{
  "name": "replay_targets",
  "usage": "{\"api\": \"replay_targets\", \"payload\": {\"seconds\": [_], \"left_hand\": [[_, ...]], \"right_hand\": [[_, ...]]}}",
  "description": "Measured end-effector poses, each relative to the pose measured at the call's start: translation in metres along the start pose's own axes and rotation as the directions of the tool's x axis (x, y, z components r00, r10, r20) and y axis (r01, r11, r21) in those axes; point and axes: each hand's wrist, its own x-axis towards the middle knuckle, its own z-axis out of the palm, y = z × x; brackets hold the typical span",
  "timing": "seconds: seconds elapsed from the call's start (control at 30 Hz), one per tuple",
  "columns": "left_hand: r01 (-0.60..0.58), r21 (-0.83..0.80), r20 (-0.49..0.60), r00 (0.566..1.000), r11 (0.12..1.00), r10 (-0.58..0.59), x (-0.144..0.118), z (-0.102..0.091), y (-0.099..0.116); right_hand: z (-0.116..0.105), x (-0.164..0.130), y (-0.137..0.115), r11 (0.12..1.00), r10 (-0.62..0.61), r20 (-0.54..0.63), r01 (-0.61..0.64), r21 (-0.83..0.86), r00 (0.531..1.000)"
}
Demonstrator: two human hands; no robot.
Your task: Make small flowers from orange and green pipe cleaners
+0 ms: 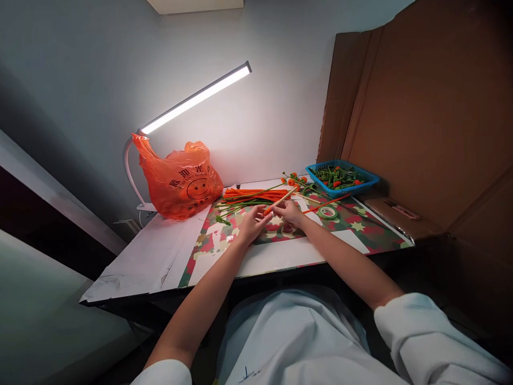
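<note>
Above the patterned mat, my left hand (pixel 253 222) is closed with its fingertips at the lower end of a pale wooden stick (pixel 286 196). A short bit of orange pipe cleaner (pixel 267 212) appears wound round that end. My right hand (pixel 290 213) pinches close beside it, its fingertips against the stick and the orange wrap. From behind the right hand a long orange strand (pixel 326 203) runs out to the right. Just beyond both hands lie a bundle of orange pipe cleaners (pixel 256 194) and several green stems (pixel 236 205).
Orange flowers (pixel 292 181) on green stems lie at the back. A blue basket (pixel 371 183) of green and orange pieces stands back right, with green tape (pixel 327 213) before it. An orange plastic bag (pixel 180 184) and a lit lamp (pixel 196 99) are left; a cardboard wall (pixel 420 107) rises right.
</note>
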Motion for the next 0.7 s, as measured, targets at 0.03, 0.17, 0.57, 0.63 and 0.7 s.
{"api": "replay_targets", "payload": {"seconds": [0.03, 0.17, 0.57, 0.63, 0.7], "left_hand": [[-0.034, 0.048, -0.047, 0.998, 0.998, 0.037, 0.000, 0.000, 0.001], [-0.091, 0.157, -0.123, 0.986, 0.983, 0.111, -0.001, -0.001, 0.001], [0.188, -0.274, 0.038, 0.982, 0.943, -0.185, 0.008, -0.007, -0.008], [0.248, -0.302, 0.087, 0.969, 0.920, -0.233, 0.009, -0.007, -0.010], [0.302, -0.310, 0.132, 0.953, 0.901, -0.273, 0.010, -0.007, -0.011]], "right_hand": [[0.000, 0.000, 0.001, 1.000, 0.008, -0.007, -0.008, -0.005, 1.000], [0.000, 0.001, 0.005, 1.000, 0.003, -0.009, -0.004, -0.024, 1.000], [-0.004, 0.000, -0.005, 0.999, -0.011, 0.130, 0.007, 0.032, 0.991], [-0.004, -0.001, -0.007, 1.000, -0.011, 0.141, 0.007, 0.031, 0.990], [-0.004, -0.001, -0.006, 0.999, -0.009, 0.124, 0.005, 0.036, 0.992]]}}
